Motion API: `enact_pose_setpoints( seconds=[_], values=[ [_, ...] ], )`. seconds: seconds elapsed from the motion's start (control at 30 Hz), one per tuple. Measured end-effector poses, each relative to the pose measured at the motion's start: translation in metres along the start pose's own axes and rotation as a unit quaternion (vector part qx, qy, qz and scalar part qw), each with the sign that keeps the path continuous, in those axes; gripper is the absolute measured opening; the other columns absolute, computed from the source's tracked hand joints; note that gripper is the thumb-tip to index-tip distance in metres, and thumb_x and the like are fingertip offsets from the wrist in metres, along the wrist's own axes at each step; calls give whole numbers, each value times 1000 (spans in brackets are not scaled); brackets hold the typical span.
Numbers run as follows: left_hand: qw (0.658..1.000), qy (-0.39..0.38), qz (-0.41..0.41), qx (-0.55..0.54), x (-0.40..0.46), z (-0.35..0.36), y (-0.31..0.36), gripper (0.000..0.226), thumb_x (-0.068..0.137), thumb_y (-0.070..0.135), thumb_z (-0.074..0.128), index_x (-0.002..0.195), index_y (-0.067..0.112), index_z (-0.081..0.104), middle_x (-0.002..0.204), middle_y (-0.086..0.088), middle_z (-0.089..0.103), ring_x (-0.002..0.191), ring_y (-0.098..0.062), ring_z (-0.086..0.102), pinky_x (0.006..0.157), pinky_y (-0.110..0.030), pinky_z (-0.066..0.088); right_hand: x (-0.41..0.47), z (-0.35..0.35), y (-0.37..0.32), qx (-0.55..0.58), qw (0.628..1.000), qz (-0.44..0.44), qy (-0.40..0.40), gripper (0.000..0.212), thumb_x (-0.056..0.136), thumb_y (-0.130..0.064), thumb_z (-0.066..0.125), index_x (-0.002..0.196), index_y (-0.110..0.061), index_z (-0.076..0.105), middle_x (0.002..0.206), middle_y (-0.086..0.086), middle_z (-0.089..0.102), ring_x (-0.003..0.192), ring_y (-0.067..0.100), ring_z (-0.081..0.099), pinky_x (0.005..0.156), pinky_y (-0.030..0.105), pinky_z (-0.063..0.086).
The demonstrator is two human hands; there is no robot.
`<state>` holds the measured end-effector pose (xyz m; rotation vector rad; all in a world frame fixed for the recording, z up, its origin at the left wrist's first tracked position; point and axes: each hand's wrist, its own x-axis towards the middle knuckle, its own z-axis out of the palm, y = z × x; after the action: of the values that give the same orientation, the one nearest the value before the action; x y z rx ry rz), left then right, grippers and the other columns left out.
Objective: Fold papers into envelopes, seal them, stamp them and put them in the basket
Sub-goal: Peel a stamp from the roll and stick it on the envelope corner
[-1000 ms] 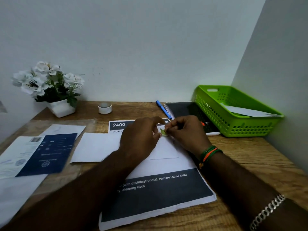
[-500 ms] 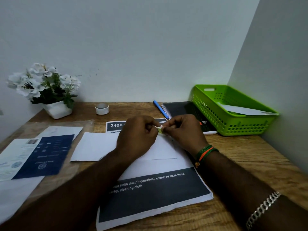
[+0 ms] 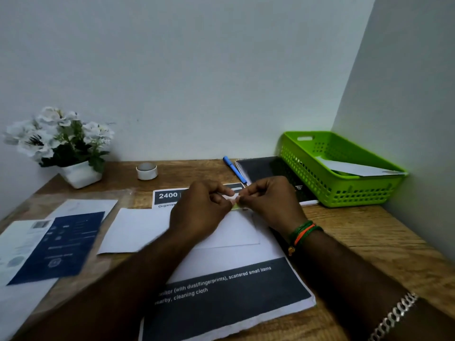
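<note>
My left hand and my right hand meet fingertip to fingertip over the desk, both pinching a small pale green stamp. Just below them a white envelope lies flat on a printed sheet with a dark band. The green basket stands at the back right with one white envelope inside it.
A blue pen and a black notebook lie beside the basket. A roll of tape and a white flower pot stand at the back. Blue and white papers lie on the left.
Both hands have lifted slightly off the envelope and closed in on the stamp. The view has shifted a little to the right.
</note>
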<state>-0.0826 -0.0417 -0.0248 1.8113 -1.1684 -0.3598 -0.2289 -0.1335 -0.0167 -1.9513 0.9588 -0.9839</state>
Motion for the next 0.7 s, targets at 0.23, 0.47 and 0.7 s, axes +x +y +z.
enact_pose_setpoints(
  seconds=[0.23, 0.47, 0.7],
  values=[
    [1000, 11, 2, -6, 1, 3, -3, 8, 83, 34, 82, 87, 35, 76, 61, 14, 68, 58, -1, 60, 67, -30, 50, 3, -3, -1, -20, 1000, 5, -22, 5, 77, -8, 79, 76, -13, 81, 62, -3, 72, 52, -3, 58, 57, 15, 45],
    [1000, 22, 5, 14, 1, 4, -3, 5, 83, 37, 82, 86, 36, 78, 64, 16, 70, 63, -1, 64, 68, -28, 52, 6, -6, 0, -32, 998, 2, -47, 7, 74, -7, 81, 73, -15, 80, 61, -1, 72, 54, 2, 57, 59, 20, 46],
    [999, 35, 3, 23, -2, 6, -2, 6, 85, 38, 79, 91, 37, 79, 68, 16, 71, 70, -2, 66, 66, -24, 48, 6, -7, 1, -33, 998, -6, -45, 10, 75, -4, 79, 73, -15, 80, 66, 2, 75, 57, 2, 59, 61, 19, 47]
  ],
)
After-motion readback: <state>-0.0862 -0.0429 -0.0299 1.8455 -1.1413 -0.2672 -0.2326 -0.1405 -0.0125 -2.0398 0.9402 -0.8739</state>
